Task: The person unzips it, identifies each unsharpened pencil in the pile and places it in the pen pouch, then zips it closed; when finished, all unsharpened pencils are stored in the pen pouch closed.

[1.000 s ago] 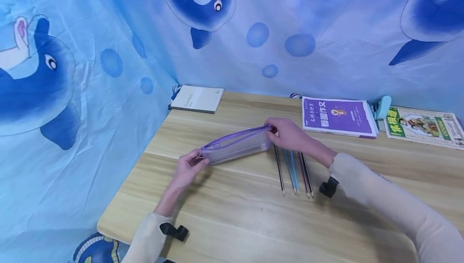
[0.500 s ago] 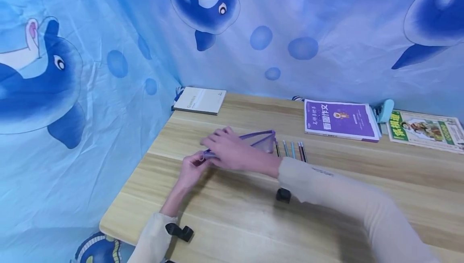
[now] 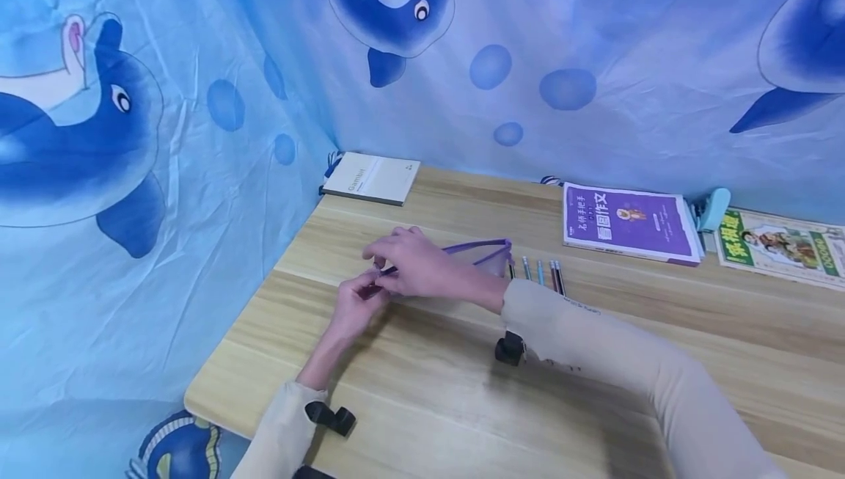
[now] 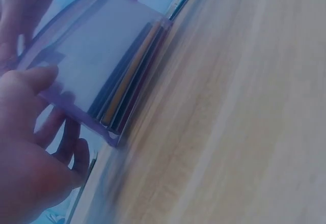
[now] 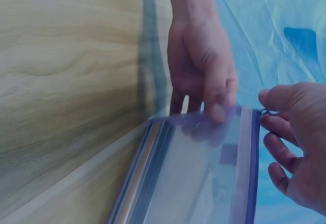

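Observation:
A translucent pencil pouch (image 3: 487, 253) with purple trim stands on its long edge on the wooden desk (image 3: 462, 406). My left hand (image 3: 367, 293) grips its left end, the thumb pressed on the clear side (image 5: 216, 113). My right hand (image 3: 384, 265) is at the same end and pinches the zipper pull (image 5: 268, 113) at the top edge. The left wrist view shows the pouch (image 4: 102, 56) close up, with thin sticks inside along its bottom. Several pencils (image 3: 541, 273) lie side by side just right of the pouch, partly hidden by my right sleeve.
A purple book (image 3: 627, 222), a light blue clip-like item (image 3: 709, 206) and a green book (image 3: 782, 244) lie along the back right. A white notebook (image 3: 372, 177) sits at the back left corner. Blue dolphin-print cloth (image 3: 198, 97) hangs behind and to the left.
My right hand has travelled along the pouch's top edge from its right end to its left end. The left hand keeps its hold, and the pencils are now uncovered.

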Demonstrator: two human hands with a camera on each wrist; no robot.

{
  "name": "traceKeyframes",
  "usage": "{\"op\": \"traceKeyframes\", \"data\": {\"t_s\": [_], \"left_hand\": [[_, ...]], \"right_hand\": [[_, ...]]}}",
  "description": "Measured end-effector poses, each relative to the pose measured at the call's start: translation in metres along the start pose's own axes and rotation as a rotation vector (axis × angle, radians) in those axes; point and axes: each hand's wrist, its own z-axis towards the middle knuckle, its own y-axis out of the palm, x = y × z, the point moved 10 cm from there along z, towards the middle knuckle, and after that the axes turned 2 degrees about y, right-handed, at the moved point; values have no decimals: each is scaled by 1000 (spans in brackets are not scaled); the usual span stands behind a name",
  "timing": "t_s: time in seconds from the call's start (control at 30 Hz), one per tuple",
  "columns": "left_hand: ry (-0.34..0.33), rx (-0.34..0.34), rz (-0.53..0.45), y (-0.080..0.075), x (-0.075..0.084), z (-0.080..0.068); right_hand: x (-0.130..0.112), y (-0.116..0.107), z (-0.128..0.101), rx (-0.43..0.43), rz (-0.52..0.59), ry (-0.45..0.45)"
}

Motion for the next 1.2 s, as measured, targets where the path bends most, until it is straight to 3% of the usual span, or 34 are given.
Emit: {"op": "traceKeyframes", "data": {"t_s": [0.23,0.37,0.57,0.8,1.13,1.2], "left_hand": [[141,39,-110,-5,18,5],[165,44,-116,-6,20,6],[117,87,-54,-8,14,9],[35,179,21,-19,8,10],[4,211,42,-34,7,14],[-28,198,74,-35,9,15]], "right_hand": [[10,-2,-5,22,43,-15],[15,-1,-7,18,-5,46],[29,-2,-15,3,-74,163],[55,-19,-37,28,-66,219],[123,-63,-115,103,61,326],[134,-70,-128,125,93,333]]}}
